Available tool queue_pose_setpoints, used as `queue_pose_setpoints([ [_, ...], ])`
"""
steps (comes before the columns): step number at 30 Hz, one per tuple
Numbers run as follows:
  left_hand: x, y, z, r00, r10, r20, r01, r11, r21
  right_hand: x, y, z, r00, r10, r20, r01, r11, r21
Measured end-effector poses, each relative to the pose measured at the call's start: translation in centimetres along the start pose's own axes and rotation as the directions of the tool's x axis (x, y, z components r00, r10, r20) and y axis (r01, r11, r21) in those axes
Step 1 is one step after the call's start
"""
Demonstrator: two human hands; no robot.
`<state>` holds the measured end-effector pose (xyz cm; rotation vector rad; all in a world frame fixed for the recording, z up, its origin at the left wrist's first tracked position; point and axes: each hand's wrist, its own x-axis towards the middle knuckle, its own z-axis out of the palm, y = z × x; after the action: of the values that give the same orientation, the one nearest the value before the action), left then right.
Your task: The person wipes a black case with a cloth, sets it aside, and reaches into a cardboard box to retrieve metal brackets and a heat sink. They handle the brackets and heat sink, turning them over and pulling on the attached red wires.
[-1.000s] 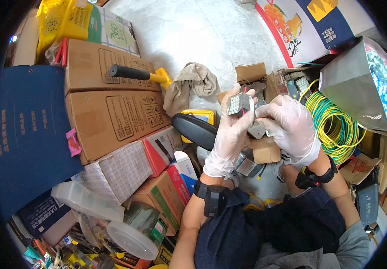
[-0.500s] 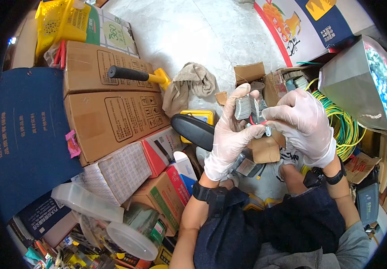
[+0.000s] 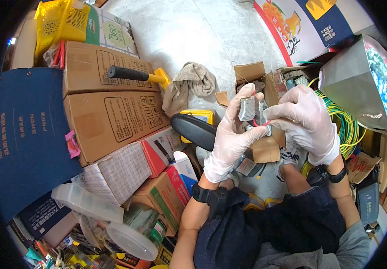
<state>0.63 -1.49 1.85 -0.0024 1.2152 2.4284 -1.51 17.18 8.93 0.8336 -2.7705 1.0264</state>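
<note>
My left hand (image 3: pixel 230 144), in a white glove, grips a compact stack of thin, pale grey pieces (image 3: pixel 247 110) between thumb and fingers. A thin red band (image 3: pixel 262 125) runs along the lower side of the stack. To the right, my gloved right hand (image 3: pixel 309 117) has its thumb and fingertips closed on the end of this band. Shiny grey surfaces show between the two hands, partly hidden by the fingers. Below them is a brown cardboard flap (image 3: pixel 266 150), and behind is an opened cardboard box (image 3: pixel 250 71).
A hammer (image 3: pixel 133 74) with a black grip lies on cardboard boxes (image 3: pixel 112 123) at left, beside a beige cloth (image 3: pixel 190 85). A yellow-rimmed case (image 3: pixel 209 117) sits nearer. Coiled green-yellow wire (image 3: pixel 348 127) and a grey bag (image 3: pixel 348 83) are at right.
The stack has shifted slightly right and tilted in my left hand. My right hand has moved slightly right and down, still pinching the red band, which shows more along the stack.
</note>
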Motion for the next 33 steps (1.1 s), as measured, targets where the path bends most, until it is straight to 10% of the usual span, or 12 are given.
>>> queue_pose_setpoints([
  [33,-0.4,1.3,0.1,0.995,-0.011,-0.095,0.038,0.956,0.29,-0.6,1.3,1.3,0.993,-0.021,0.115,0.01,0.995,0.097],
])
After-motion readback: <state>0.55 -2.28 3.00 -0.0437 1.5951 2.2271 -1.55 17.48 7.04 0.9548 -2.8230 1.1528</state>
